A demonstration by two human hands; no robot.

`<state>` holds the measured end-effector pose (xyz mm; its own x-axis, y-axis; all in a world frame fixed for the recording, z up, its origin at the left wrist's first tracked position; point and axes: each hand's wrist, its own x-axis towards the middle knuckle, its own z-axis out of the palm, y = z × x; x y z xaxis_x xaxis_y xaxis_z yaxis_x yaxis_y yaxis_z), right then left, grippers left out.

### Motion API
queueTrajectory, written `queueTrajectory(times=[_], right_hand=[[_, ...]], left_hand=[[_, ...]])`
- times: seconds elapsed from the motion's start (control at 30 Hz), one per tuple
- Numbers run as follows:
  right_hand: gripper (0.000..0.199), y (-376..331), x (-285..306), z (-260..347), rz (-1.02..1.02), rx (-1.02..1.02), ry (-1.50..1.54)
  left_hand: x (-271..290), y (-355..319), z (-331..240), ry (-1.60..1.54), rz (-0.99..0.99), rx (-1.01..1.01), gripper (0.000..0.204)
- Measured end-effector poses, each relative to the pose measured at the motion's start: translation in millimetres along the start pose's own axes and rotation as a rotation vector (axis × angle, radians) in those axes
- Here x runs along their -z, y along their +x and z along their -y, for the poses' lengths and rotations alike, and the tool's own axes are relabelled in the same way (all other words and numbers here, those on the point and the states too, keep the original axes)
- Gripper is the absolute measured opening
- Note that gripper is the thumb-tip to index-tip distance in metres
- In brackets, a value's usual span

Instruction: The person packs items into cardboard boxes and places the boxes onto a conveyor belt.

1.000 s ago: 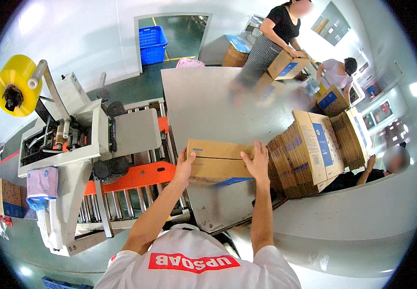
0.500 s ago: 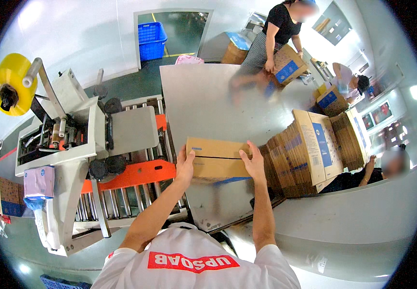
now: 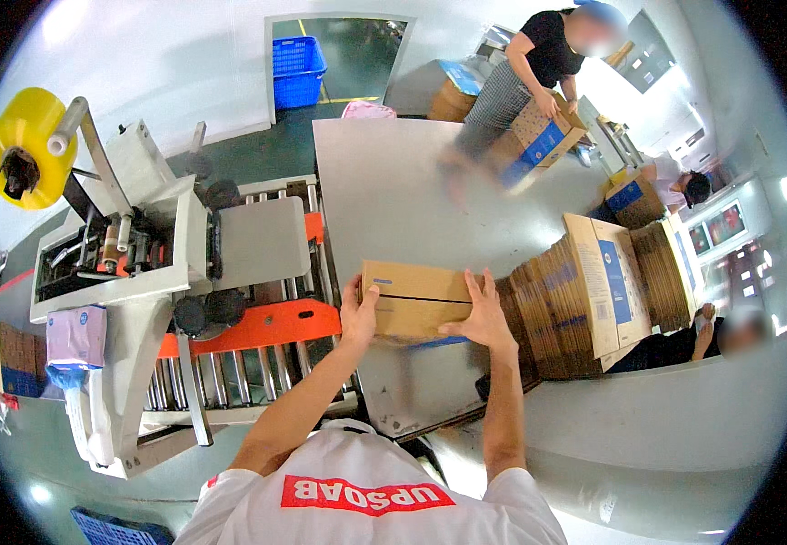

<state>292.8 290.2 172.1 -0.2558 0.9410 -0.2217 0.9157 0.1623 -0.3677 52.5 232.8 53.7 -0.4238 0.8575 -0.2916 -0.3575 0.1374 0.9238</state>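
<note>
A small brown cardboard carton [image 3: 412, 313] with a blue band low on its near side stands on the metal table in front of me. Its two top flaps are folded in, with a dark narrow gap running between them. My left hand [image 3: 357, 312] presses against the carton's left side, thumb on the top edge. On the right side, my right hand [image 3: 487, 313] spreads its fingers along the edge while its thumb lies over the near flap. Together the two hands grip the carton; its underside is hidden.
To the left stands a carton-sealing machine [image 3: 166, 236] with a roller bed, orange guide [image 3: 275, 324] and yellow tape roll [image 3: 28, 150]. Flattened cartons [image 3: 548, 309] are stacked on the right of the table [image 3: 357, 173]. Across it a co-worker handles a carton [image 3: 539, 136]; two other people are farther right.
My right thumb has slid toward me across the near flap, and the right fingers have shifted on the edge. The carton stays between my hands. The far co-worker's hands and carton have moved.
</note>
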Motion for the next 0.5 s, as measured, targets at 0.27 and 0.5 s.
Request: queueTrajectory(times=[0.27, 0.5], right_hand=[[0.156, 3.9, 17.8, 23.5, 0.282, -0.016, -0.27], [0.152, 9.4, 20.5, 25.9, 0.32, -0.013, -0.36]], left_hand=[[5.1, 6.0, 9.8, -0.072, 0.085, -0.05, 0.057], [53.2, -22.4, 26.0, 0.039, 0.468, -0.104, 0.11]])
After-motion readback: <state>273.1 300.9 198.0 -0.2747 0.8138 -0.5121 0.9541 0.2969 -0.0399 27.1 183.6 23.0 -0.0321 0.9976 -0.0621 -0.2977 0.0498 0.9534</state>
